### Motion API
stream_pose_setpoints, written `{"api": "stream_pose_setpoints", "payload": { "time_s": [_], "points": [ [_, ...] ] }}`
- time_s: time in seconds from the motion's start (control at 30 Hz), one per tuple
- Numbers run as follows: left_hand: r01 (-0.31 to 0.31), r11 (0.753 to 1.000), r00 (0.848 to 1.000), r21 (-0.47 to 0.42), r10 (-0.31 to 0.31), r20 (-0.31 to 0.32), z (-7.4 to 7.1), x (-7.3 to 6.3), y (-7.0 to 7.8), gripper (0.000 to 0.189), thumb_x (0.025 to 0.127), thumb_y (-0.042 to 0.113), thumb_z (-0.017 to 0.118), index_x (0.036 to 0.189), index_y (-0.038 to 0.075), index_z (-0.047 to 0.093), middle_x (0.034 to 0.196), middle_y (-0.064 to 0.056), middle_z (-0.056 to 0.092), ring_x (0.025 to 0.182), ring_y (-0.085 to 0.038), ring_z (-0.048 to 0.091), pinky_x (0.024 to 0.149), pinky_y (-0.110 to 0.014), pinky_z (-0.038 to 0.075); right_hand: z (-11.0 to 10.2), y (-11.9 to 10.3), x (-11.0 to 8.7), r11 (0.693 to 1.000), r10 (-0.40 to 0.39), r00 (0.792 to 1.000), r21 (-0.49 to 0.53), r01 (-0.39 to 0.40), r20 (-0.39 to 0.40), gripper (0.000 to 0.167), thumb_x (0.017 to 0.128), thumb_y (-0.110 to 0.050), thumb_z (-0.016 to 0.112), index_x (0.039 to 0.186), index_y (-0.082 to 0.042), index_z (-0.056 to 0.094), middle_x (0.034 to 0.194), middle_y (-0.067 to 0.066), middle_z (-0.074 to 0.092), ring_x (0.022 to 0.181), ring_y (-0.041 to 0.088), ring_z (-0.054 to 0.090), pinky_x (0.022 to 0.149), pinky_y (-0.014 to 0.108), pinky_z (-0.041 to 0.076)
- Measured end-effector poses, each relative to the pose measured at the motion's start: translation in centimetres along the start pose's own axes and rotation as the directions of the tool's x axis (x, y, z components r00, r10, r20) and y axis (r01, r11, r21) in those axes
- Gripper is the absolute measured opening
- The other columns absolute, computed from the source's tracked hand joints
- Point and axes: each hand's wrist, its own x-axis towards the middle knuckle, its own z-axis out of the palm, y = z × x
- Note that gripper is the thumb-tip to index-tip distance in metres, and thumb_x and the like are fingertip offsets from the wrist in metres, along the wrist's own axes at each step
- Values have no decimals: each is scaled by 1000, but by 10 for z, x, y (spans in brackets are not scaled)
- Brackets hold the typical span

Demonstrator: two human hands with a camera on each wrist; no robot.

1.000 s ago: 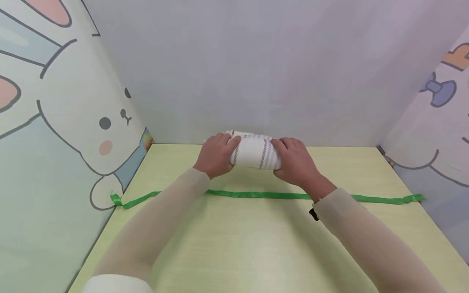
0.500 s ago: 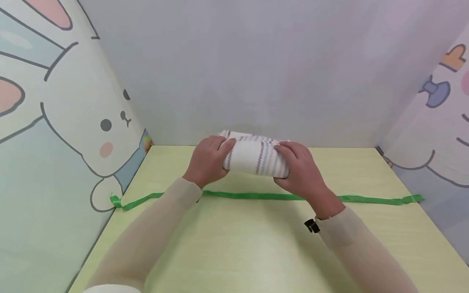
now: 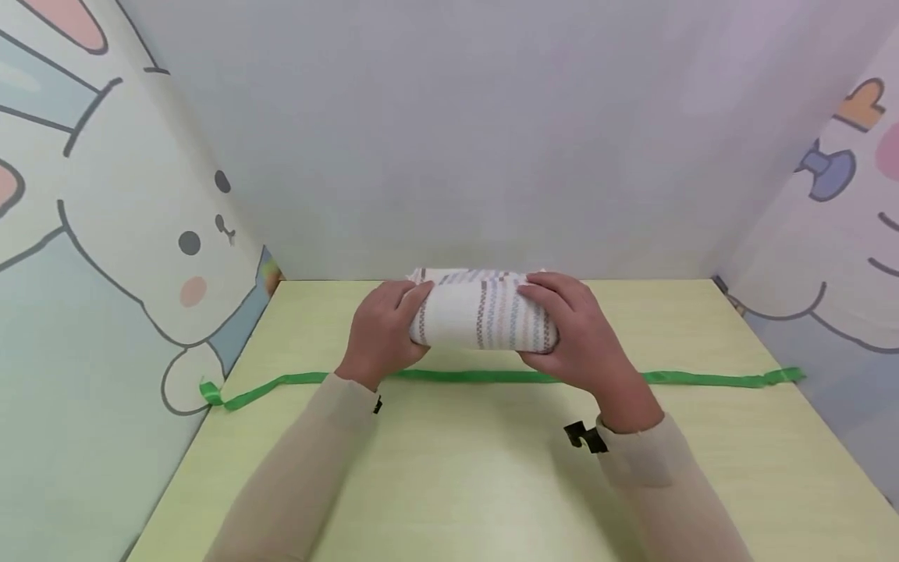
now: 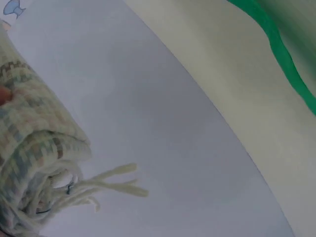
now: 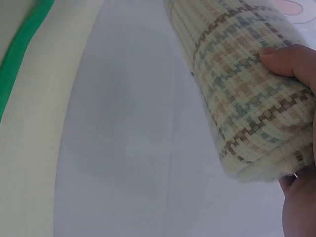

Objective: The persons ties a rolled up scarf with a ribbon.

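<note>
A rolled, woven cloth (image 3: 456, 318), cream with brown, blue and peach stripes, is held up over the far part of the table. My left hand (image 3: 382, 328) grips its left end and my right hand (image 3: 576, 332) its right end, the thumbs lying on the near face. In the left wrist view the rolled end (image 4: 44, 173) shows coiled layers and loose fringe strands (image 4: 113, 185); only a fingertip appears at the edge. In the right wrist view the right thumb (image 5: 289, 61) presses on the striped cloth (image 5: 247, 89), with fingers under its end.
A green ribbon (image 3: 477, 376) runs across the pale yellow table (image 3: 449, 468). A plain grey-white wall (image 3: 449, 140) stands at the back. Side panels with cartoon animals (image 3: 140, 257) enclose left and right.
Both hands have brought the cloth roll nearer and lower in the head view. The hands sit farther apart, and more of the roll's striped face shows between them.
</note>
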Motion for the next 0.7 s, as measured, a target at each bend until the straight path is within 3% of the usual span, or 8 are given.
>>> {"api": "stream_pose_setpoints", "payload": {
  "time_s": [0.23, 0.4, 0.57, 0.7],
  "points": [
    [-4, 998, 998, -57, 1, -55, -2, -6, 5, 74, 69, 29, 87, 134, 10, 57, 117, -13, 65, 106, -32, 63, 85, -47, 57, -8, -13, -3, 999, 5, 999, 35, -3, -45, 80, 63, -16, 91, 135, -1, 59, 141, 22, 53, 131, 43, 49, 102, 54, 43],
    [0, 998, 996, -69, -6, -93, -5, -9, 4, 71, 70, 28, 85, 133, 10, 58, 115, -13, 65, 104, -33, 63, 85, -48, 57, -9, -16, -6, 994, 54, 997, 97, -49, -60, 85, 63, -15, 92, 138, 0, 54, 148, 23, 47, 135, 42, 44, 106, 40, 44],
    [15, 995, 993, -98, -27, -117, -7, -13, 3, 71, 69, 26, 85, 133, 9, 59, 115, -14, 64, 103, -33, 63, 84, -49, 57, -9, -13, -7, 968, 99, 992, 240, -77, -81, 92, 75, -35, 89, 144, 5, 45, 153, 23, 42, 142, 41, 38, 111, 35, 39],
    [12, 990, 991, -139, -30, -131, -7, -13, 3, 71, 69, 25, 86, 133, 10, 59, 116, -13, 64, 104, -33, 63, 85, -49, 56, -10, -12, -5, 923, 103, 990, 381, -58, -99, 108, 76, -52, 88, 147, 11, 36, 149, 28, 41, 140, 38, 39, 113, 36, 37]
  ]
}}
